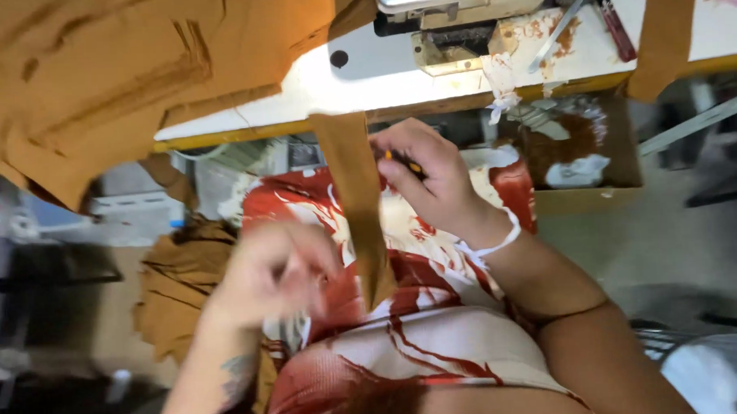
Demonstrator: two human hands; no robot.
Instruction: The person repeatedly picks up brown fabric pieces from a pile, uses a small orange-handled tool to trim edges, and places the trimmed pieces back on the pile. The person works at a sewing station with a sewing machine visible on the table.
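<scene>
Right hand [433, 175] pinches a small orange-and-dark tool [401, 162] – looks like a thread snip, too small to be sure – right against the ochre fabric strip [359, 207]. Left hand [276, 273] is motion-blurred, nearer the body and left of the strip; can't tell if it grips anything. Step, as I judge it: trimming the strip's edge; the next cut calls for the left hand to hold the strip taut. The strip hangs narrow and flat from the desk [314, 93] edge down over the lap, between both hands. Beyond the right hand – sewing machine [451, 13]; beyond the left hand, a pile of matching ochre fabric [114, 69] on the desk.
</scene>
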